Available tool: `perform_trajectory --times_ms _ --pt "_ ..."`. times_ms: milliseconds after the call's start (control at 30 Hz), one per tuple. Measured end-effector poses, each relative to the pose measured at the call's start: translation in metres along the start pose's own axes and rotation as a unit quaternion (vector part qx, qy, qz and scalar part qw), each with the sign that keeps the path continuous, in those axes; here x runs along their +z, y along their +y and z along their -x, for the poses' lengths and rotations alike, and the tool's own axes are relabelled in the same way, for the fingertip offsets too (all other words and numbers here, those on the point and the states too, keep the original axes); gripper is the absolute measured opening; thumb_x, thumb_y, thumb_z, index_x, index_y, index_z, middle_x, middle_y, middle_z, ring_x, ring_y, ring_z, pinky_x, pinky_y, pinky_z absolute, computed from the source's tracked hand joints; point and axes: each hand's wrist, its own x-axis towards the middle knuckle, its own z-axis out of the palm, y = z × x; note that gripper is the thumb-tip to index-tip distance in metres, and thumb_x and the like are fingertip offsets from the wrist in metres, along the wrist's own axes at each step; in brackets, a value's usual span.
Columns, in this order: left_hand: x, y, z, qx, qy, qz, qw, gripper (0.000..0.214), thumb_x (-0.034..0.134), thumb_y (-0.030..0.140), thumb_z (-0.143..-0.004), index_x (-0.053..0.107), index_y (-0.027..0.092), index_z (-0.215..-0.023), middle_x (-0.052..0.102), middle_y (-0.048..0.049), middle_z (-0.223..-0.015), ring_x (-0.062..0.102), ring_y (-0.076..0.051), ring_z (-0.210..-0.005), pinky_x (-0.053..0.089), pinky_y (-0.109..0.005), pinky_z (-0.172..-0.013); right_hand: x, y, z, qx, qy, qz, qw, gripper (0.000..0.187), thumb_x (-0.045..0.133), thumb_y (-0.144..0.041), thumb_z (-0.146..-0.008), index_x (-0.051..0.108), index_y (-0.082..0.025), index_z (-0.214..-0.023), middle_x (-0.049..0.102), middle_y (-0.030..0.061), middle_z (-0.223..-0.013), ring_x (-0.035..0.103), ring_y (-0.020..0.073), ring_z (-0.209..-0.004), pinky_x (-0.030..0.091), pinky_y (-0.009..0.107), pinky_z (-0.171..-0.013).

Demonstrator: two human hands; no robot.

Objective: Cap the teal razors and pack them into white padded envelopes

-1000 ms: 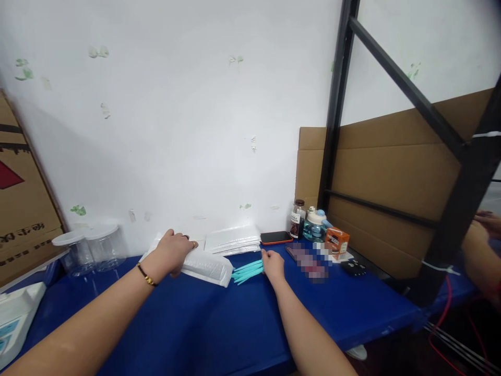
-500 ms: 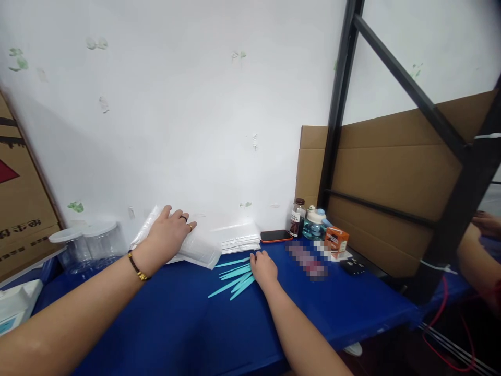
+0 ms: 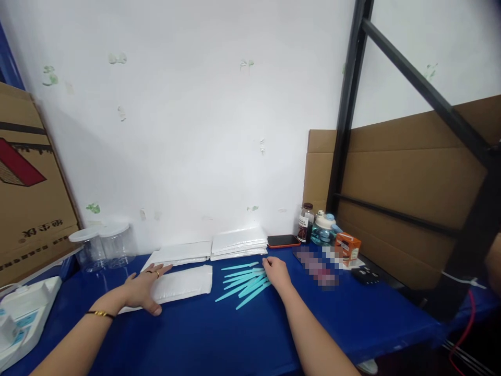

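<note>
My left hand (image 3: 143,290) lies with fingers spread on the left part of a white padded envelope (image 3: 183,283), which is flat on the blue table. To its right, several slim turquoise plastic sticks (image 3: 245,282) with tapered ends lie fanned out. My right hand (image 3: 276,271) rests at their right-hand ends, its fingers curled together. What is between those fingertips, if anything, is hidden. Against the wall behind are two piles of similar white envelopes, a low left pile (image 3: 182,251) and a thicker right pile (image 3: 238,243).
Lidded clear jars (image 3: 117,245) stand at the back left, near a white power strip (image 3: 33,313). At the back right are a phone (image 3: 284,241), a dark bottle (image 3: 306,223), a blue drink bottle (image 3: 324,230) and an orange box (image 3: 347,249). A black metal frame (image 3: 344,130) rises behind.
The white envelope under my left hand has gone from raised and tilted to flat on the table, and that hand has come lower and nearer. My right hand stays by the sticks.
</note>
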Motion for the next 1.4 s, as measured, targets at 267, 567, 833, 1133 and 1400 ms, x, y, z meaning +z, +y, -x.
perform_trajectory --times_ms 267,567,833,1133,1400 --pt "0.050 0.023 -0.009 0.094 0.043 0.052 0.993 0.057 0.020 0.061 -0.086 0.017 0.039 -0.139 0.014 0.0023 -0.149 0.009 -0.026 -0.137 0.007 -0.055 -0.107 -0.001 0.005 -0.002 -0.020 0.021 0.023 0.999 0.031 0.042 -0.034 -0.086 0.066 -0.019 -0.072 0.064 0.0067 -0.084 0.054 0.0204 -0.082 0.035 0.025 -0.068" --pt "0.045 -0.014 -0.004 0.072 0.090 0.033 0.993 0.059 0.029 0.059 -0.085 0.021 0.036 -0.139 0.021 0.0003 -0.148 0.017 -0.026 -0.136 0.011 -0.051 -0.108 -0.008 0.009 -0.020 -0.084 -0.008 -0.025 0.996 0.019 0.051 -0.025 -0.080 0.069 -0.021 -0.082 0.066 0.0054 -0.090 0.054 0.0203 -0.087 0.036 0.027 -0.079" --pt "0.018 0.097 -0.052 0.157 0.183 0.105 0.965 0.033 0.041 0.040 -0.085 0.059 0.027 -0.110 0.061 -0.0017 -0.114 0.054 -0.018 -0.104 0.038 -0.029 -0.094 0.009 0.003 -0.051 -0.120 -0.122 -0.035 0.985 0.009 0.068 -0.020 -0.063 0.070 -0.019 -0.071 0.065 0.0024 -0.077 0.056 0.0163 -0.076 0.039 0.022 -0.068" --pt "0.041 0.151 -0.104 0.150 0.158 0.150 0.964 0.023 0.049 0.030 -0.079 0.057 0.023 -0.100 0.059 -0.0026 -0.097 0.056 -0.017 -0.090 0.042 -0.027 -0.079 0.021 0.007 -0.050 -0.142 -0.129 -0.089 0.977 0.003 0.065 -0.018 -0.067 0.066 -0.017 -0.069 0.061 0.0012 -0.075 0.053 0.0129 -0.070 0.037 0.019 -0.062" --pt "0.031 0.153 -0.101 0.172 0.159 0.096 0.967 0.023 0.041 0.033 -0.086 0.062 0.023 -0.081 0.059 -0.0025 -0.092 0.055 -0.018 -0.090 0.040 -0.028 -0.077 0.011 -0.002 -0.048 -0.129 -0.167 -0.201 0.957 0.003 0.061 -0.017 -0.070 0.063 -0.017 -0.072 0.056 -0.0036 -0.059 0.047 0.0090 -0.053 0.034 0.018 -0.051"
